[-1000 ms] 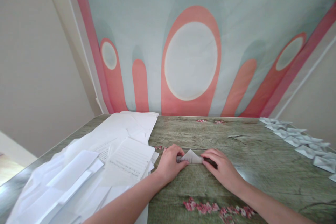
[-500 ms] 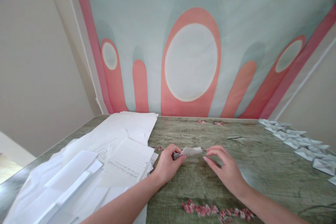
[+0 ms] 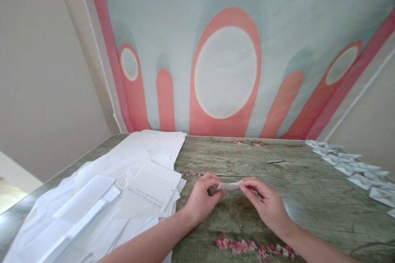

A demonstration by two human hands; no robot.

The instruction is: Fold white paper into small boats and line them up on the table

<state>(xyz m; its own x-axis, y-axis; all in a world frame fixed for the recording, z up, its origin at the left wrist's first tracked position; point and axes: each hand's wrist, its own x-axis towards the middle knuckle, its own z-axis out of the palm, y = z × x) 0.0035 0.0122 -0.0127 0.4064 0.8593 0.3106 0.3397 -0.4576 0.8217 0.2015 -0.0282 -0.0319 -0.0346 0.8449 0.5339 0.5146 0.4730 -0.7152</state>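
Observation:
A small folded piece of paper (image 3: 230,186) is held just above the wood-patterned table (image 3: 234,160), between my two hands. My left hand (image 3: 205,191) pinches its left end, with the fingers curled around it. At its right end, the thumb and fingertips of my right hand (image 3: 267,201) are closed on the paper. Parts of the folds are hidden behind my fingers.
A wide pile of white and lined paper sheets (image 3: 151,185) covers the table's left side. Several folded paper boats (image 3: 359,168) stand in a row along the right edge. A wall with a coral and grey-green printed covering (image 3: 173,16) rises behind the table.
My right hand has moved left and taken hold of the folded paper's right end, where it was apart before. My left hand has shifted slightly right and down with the paper.

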